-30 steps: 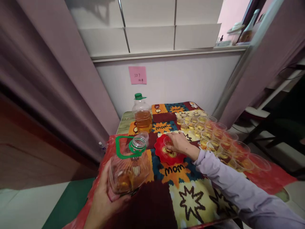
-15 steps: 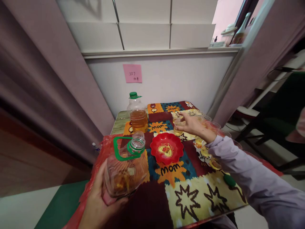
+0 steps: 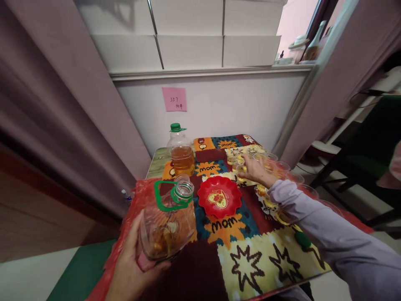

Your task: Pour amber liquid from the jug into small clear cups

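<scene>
My left hand grips the base of an open clear oil jug with a green handle ring, tilted toward the table's middle, a little amber liquid inside. A red scalloped dish lies empty on the patterned cloth just right of the jug's mouth. My right hand reaches past the dish to the rows of small clear cups holding amber liquid, fingers curled on a cup at the rows' near-left end. A second jug, capped in green and half full, stands at the table's back left.
A colourful patchwork cloth covers the small table, with red plastic under its left edge. A green cap lies near my right sleeve. Curtains hang left and right; a pink note is stuck on the wall. A dark chair stands to the right.
My right hand lifted a small cup off the red dish and carried it back and right to the rows of cups. The jug in my left hand stayed tilted in place.
</scene>
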The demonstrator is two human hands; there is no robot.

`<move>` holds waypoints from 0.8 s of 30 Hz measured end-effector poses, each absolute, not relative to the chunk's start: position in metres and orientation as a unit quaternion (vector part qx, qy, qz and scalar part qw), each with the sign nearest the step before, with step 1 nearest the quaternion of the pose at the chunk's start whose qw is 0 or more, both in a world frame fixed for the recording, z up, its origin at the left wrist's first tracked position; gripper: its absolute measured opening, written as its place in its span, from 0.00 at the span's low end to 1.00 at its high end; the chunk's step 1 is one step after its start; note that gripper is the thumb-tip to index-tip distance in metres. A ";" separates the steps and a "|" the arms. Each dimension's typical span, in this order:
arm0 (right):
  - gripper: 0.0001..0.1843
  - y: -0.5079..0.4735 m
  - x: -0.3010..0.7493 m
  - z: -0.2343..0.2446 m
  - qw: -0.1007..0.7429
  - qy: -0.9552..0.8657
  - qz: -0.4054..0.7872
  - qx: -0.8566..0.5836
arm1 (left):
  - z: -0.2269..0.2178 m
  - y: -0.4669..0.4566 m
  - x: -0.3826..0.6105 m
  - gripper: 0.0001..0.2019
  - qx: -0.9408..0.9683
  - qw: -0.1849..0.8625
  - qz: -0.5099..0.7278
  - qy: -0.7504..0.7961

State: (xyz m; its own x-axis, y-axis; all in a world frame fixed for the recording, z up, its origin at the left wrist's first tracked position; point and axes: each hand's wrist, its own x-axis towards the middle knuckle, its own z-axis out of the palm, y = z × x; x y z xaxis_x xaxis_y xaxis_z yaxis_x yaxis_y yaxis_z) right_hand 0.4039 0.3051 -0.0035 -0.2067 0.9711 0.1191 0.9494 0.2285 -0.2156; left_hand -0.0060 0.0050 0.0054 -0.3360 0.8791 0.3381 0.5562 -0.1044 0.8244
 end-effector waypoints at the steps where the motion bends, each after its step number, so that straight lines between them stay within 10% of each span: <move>1: 0.47 0.305 0.404 -0.005 0.112 -0.775 0.046 -0.620 | 0.005 0.005 -0.006 0.61 0.549 0.170 0.500 0.648; 24: 0.45 0.304 0.408 -0.009 0.103 -0.774 0.029 -0.625 | 0.009 0.004 -0.024 0.63 0.529 0.232 0.500 0.644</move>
State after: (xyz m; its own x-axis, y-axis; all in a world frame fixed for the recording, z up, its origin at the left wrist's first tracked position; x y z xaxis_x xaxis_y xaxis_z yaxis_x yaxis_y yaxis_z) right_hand 0.4083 0.3039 -0.0095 -0.1988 0.9723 0.1229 0.9605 0.2182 -0.1729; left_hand -0.0237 0.0039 0.0090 -0.3315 0.9149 0.2302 0.4495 -0.0614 0.8912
